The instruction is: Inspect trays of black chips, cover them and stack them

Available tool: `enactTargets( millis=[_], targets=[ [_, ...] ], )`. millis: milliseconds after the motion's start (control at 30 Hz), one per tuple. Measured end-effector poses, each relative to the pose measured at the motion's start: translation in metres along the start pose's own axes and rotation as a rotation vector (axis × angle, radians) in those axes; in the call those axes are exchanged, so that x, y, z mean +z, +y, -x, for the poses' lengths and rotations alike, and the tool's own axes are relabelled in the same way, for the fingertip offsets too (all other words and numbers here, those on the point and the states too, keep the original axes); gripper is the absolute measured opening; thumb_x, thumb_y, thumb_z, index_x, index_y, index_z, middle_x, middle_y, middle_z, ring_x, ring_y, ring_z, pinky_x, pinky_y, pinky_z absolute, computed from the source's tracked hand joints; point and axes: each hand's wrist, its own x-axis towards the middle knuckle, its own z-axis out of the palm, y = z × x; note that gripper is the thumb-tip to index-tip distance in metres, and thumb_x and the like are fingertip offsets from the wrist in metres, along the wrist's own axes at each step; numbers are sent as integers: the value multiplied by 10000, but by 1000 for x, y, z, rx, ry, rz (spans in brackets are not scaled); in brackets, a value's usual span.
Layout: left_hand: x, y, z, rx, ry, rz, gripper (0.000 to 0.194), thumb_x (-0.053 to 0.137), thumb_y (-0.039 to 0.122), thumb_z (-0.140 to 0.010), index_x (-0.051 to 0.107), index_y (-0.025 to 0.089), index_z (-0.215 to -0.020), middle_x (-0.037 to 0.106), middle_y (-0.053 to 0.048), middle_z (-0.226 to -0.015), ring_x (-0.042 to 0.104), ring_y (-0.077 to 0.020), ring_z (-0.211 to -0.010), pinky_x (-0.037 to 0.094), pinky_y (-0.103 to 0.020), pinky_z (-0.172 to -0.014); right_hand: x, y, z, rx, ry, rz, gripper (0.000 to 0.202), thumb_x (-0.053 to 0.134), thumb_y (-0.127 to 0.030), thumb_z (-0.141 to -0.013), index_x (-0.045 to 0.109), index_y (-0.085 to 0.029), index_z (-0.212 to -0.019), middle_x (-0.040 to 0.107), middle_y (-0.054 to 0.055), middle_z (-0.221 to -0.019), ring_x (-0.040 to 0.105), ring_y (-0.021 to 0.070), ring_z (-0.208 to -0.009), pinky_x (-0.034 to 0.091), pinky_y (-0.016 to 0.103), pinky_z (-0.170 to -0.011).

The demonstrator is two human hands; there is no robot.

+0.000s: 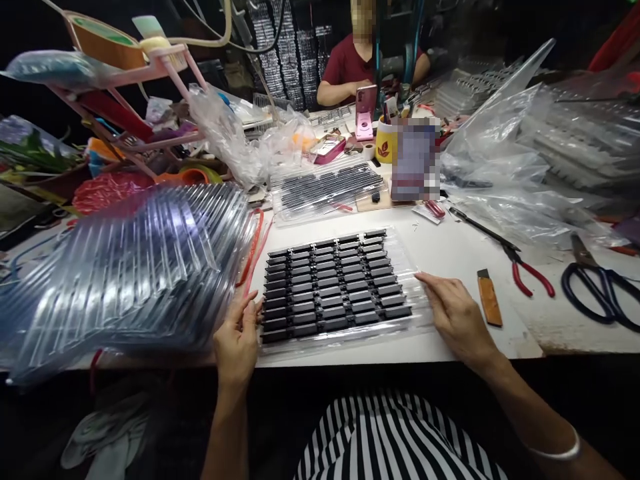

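A clear plastic tray [417, 300] lies on the white table in front of me, filled with rows of small black parts [330, 291]. My left hand [239, 340] grips the tray's left edge, thumb and fingers pressed together. At the opposite edge, near its upper right part, my right hand [457, 320] pinches the rim. To the left of the tray is a large pile of clear ribbed plastic trays [150, 267]. Behind it lies another clear tray with dark strips [330, 187].
Right of my right hand lie an orange cutter [489, 300], red-handled pliers [517, 257] and dark-handled scissors [595, 287]. A phone [414, 160] stands before a yellow cup [384, 141]. Plastic bags [520, 160] heap at the right. Across the table sits a person [350, 70].
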Motion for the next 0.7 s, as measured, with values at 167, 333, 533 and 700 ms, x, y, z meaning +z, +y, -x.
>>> enactTargets(
  millis=[167,333,533,700],
  targets=[
    [-5,6,20,-64,-35,-14,446,540,493,-831,643,174,-1126,729,-67,-840,640,-171,-667,515,-324,-708,-20,8,20,209,40,-11,241,475,-351,-889,636,-235,-1026,661,51,-993,614,233,-911,502,395,-817],
    [6,9,18,-24,-132,70,457,526,479,-851,586,186,-1198,678,-89,-1098,630,-204,-966,474,-343,-889,-16,12,16,176,7,15,342,411,-374,-903,598,-230,-1151,633,68,-1128,558,264,-1078,449,490,-942],
    [21,14,12,-63,-141,276,411,481,448,-892,572,213,-1216,608,-87,-1249,549,-219,-1151,388,-361,-1010,-13,11,4,195,-110,-94,364,400,-327,-908,558,-293,-1234,546,20,-1320,462,258,-1234,340,544,-1049],
    [24,14,16,-1,-53,485,336,452,391,-920,592,237,-1183,627,-64,-1233,531,-195,-1179,401,-296,-961,-15,-1,7,269,-42,-264,330,444,-270,-900,585,-294,-1198,501,-10,-1373,424,230,-1287,270,498,-1118]
  ],
)
